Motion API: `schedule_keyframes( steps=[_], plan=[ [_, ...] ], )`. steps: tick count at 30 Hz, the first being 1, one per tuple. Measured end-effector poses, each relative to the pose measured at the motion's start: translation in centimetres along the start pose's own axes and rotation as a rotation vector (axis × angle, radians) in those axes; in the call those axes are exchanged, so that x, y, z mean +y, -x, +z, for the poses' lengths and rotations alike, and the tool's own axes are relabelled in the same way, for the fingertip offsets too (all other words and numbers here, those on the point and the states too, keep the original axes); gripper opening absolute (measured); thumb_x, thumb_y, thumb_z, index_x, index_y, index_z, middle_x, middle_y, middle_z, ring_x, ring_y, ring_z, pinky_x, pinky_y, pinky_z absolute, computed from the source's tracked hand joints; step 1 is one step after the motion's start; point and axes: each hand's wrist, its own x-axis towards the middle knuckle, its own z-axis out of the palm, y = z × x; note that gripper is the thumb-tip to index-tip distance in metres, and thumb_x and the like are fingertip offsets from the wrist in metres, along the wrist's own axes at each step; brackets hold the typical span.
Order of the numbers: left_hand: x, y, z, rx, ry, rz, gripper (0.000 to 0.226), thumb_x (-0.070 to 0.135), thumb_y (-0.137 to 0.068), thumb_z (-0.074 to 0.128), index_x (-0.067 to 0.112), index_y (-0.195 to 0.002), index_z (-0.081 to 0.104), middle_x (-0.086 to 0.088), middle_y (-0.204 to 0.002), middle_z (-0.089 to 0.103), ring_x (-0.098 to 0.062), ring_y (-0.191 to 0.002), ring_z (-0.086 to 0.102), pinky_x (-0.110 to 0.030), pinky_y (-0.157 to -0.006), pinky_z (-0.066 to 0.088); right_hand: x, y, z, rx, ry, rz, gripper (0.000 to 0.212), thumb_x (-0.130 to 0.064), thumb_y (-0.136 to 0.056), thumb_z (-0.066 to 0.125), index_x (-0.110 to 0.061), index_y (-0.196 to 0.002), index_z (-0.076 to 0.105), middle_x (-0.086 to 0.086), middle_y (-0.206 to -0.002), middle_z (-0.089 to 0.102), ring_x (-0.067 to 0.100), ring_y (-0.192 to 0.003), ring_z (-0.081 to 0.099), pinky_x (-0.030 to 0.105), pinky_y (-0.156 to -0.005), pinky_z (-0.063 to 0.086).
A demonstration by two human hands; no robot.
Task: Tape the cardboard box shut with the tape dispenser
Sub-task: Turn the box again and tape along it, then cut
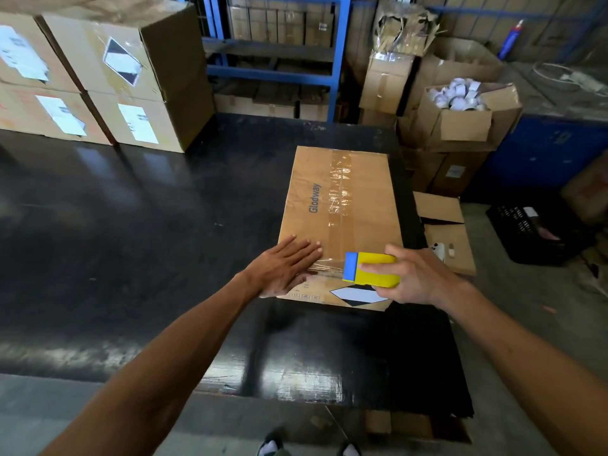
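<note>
A brown cardboard box (339, 205) with blue lettering lies on the black table, its top flaps closed and a strip of clear tape running along the middle seam. My left hand (286, 266) lies flat, fingers spread, on the box's near left corner, over a stretch of clear tape. My right hand (414, 278) grips a yellow tape dispenser (371, 269) with a blue front at the box's near edge. Clear tape stretches from the dispenser's blue end leftward to my left hand. A black and white diamond label shows on the box's near side below the dispenser.
The black table (131, 241) stretches left and toward me. Stacked labelled cartons (98, 77) stand at its far left. Open boxes (460, 116) and a blue rack (273, 60) lie behind. A lower carton (444, 232) and a black crate (533, 232) sit to the right.
</note>
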Motion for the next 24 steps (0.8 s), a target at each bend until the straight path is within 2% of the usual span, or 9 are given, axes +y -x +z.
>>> schedule_keyframes(
  steps=[4,7,13,19,24],
  plan=[
    [1.4,-3.3,-1.1,0.003,-0.001,0.073,0.064,0.048,-0.106,0.016,0.011,-0.157,0.008,-0.007,-0.165,0.009,-0.023,-0.153,0.006,-0.042,-0.124,0.002,0.2,-0.1,0.0,0.006,0.013,-0.002,0.05,-0.054,-0.075,0.072,-0.042,-0.123,0.064,-0.003,-0.085,0.044,0.015,-0.054,0.039,0.025,-0.044,0.033],
    [2.2,-4.1,0.5,-0.042,0.013,0.064,0.063,0.049,-0.105,0.005,0.013,-0.157,0.008,-0.005,-0.165,0.009,-0.021,-0.152,0.008,-0.04,-0.124,0.006,0.1,0.0,0.2,-0.011,0.022,-0.002,0.05,-0.056,-0.076,0.069,-0.043,-0.123,0.063,-0.002,-0.087,0.047,0.015,-0.056,0.044,0.026,-0.044,0.036],
    [2.1,-4.1,0.7,-0.066,0.016,0.055,0.063,0.049,-0.105,0.012,0.013,-0.156,0.006,-0.005,-0.165,0.01,-0.02,-0.152,0.007,-0.041,-0.124,0.011,0.2,0.0,0.5,0.045,0.019,-0.031,0.048,-0.051,-0.072,0.075,-0.04,-0.119,0.067,0.0,-0.083,0.047,0.018,-0.052,0.042,0.027,-0.042,0.039],
    [2.0,-3.9,0.7,-0.017,0.039,0.061,0.063,0.048,-0.106,0.018,0.011,-0.157,0.013,-0.005,-0.164,0.017,-0.019,-0.151,0.013,-0.039,-0.124,0.013,1.2,1.1,0.1,0.024,0.009,-0.055,0.045,-0.058,-0.078,0.06,-0.044,-0.121,0.064,-0.002,-0.085,0.047,0.018,-0.052,0.043,0.026,-0.042,0.037],
    [1.9,-4.0,0.6,0.004,0.045,0.084,0.062,0.046,-0.106,0.021,0.012,-0.157,0.009,-0.005,-0.164,0.016,-0.019,-0.151,0.013,-0.038,-0.123,0.01,4.5,4.6,0.3,0.045,-0.013,-0.051,0.046,-0.058,-0.078,0.055,-0.039,-0.118,0.066,-0.001,-0.085,0.046,0.018,-0.051,0.044,0.024,-0.042,0.036]
  ],
)
